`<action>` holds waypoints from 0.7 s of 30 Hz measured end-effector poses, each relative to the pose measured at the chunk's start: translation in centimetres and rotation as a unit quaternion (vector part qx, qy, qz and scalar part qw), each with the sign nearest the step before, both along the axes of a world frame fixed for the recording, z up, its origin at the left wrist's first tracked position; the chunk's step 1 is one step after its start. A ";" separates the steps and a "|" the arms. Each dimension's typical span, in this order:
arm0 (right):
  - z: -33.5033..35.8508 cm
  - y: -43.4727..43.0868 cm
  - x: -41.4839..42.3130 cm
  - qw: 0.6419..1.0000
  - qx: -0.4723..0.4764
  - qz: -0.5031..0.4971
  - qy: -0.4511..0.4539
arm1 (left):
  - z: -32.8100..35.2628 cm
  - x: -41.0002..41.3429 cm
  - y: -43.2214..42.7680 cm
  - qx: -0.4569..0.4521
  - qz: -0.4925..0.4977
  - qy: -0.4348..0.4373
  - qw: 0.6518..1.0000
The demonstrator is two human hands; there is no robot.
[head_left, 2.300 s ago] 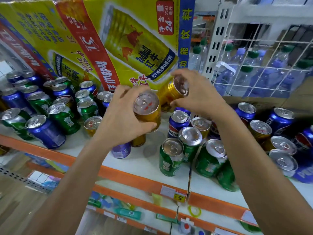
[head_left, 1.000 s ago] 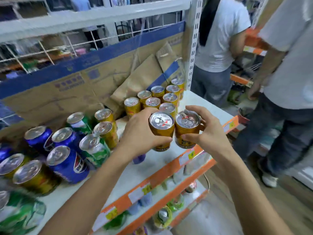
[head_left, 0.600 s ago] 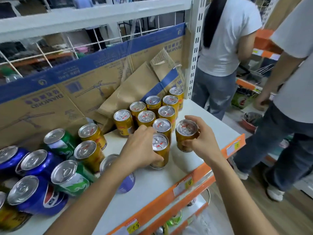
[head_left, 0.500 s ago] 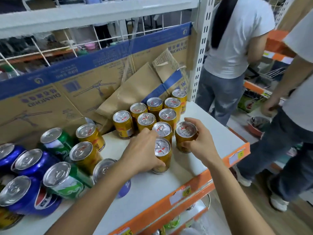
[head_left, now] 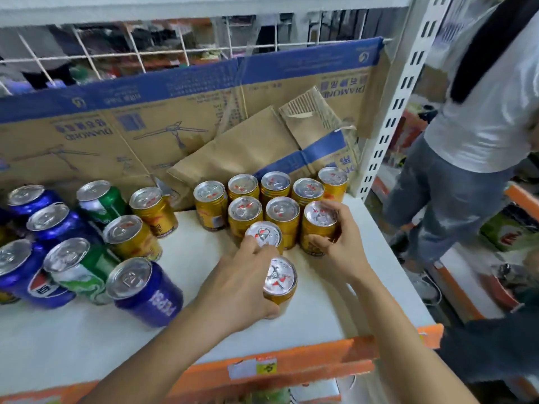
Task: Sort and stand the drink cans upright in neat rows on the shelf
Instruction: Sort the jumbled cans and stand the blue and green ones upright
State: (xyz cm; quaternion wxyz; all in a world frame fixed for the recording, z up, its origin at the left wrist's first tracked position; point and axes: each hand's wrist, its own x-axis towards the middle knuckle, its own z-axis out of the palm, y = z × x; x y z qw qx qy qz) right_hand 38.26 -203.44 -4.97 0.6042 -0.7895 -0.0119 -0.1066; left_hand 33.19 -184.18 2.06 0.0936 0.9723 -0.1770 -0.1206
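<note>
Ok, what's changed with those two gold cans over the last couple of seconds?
Both were carried from above the mixed cans and lowered onto the shelf at its right end. The right hand grips the rear gold can beside the gold rows. The left hand grips the front gold can. Neither is released. The gold rows and the blue and green cans stayed put.

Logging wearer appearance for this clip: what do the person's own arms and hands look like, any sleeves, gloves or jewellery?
Both are bare. The left hand and right hand show no gloves, visible rings or markings. The left forearm and right forearm carry no sleeve, watch or band up to the frame's lower edge.
</note>
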 end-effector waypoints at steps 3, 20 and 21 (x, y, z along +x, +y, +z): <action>-0.1 -0.4 0.8 1.000 -0.003 0.013 0.005 | 0.1 -0.4 -1.8 0.011 0.010 -0.036 0.999; 1.3 -2.9 -1.0 0.993 -0.056 -0.079 -0.065 | -2.1 3.1 -5.4 -0.019 0.054 -0.172 0.983; 1.9 -2.2 -1.3 0.992 -0.059 -0.068 -0.085 | -2.1 3.0 -5.1 -0.027 0.053 -0.162 0.985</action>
